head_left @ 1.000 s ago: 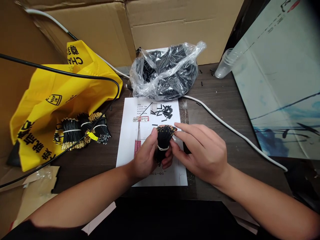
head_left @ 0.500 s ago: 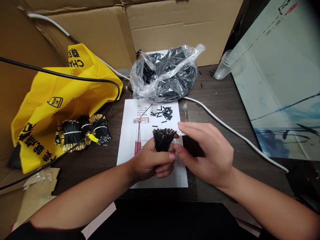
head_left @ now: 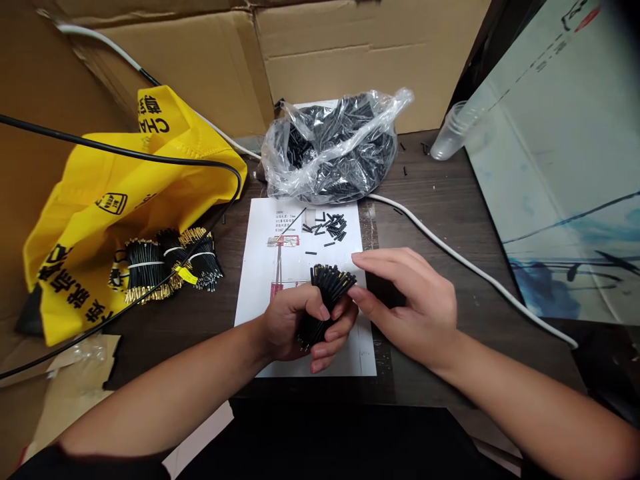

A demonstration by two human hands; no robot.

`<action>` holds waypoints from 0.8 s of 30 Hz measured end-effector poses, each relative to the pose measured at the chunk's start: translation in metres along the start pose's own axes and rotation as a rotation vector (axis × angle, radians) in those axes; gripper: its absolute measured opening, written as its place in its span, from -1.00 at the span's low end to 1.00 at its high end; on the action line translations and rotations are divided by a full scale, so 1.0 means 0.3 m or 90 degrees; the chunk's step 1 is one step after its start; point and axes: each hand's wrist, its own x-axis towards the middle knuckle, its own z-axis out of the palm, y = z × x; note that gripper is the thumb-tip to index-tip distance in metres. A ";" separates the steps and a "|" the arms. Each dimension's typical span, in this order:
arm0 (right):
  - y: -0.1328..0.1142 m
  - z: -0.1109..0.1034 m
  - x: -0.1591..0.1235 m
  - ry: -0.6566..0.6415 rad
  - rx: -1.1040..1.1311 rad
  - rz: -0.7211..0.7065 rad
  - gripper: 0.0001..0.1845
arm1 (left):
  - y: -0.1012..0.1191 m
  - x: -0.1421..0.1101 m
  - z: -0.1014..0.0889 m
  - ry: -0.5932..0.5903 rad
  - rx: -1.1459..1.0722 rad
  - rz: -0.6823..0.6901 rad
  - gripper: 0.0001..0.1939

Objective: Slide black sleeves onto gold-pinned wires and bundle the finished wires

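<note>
Wire bundle (head_left: 331, 285) now tilted right, black, splayed, flecked with gold

Directly before you, on the dark wood-grain table (head_left: 430, 200): one white printed paper sheet (head_left: 255, 280).
Above the sheet, in your left hand (head_left: 305, 323): thick bundle of thin black gold-tipped wires (head_left: 333, 287); your right hand (head_left: 410, 307) just right of it.
On the sheet's far part: loose short black tubes (head_left: 336, 227).
Behind the sheet: clear plastic bag (head_left: 335, 157), more tubes inside; brown cardboard panels (head_left: 360, 63) behind that.
To your left: banded black wire bundles (head_left: 145, 263), beside the crumpled yellow fabric bag (head_left: 90, 173).
To your right: round white cable (head_left: 453, 247); farther right, large pale painted board (head_left: 560, 220).
</note>
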 end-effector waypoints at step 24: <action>-0.012 -0.002 -0.009 0.013 -0.263 -0.180 -0.75 | -0.028 0.025 0.002 0.088 0.180 0.064 -0.87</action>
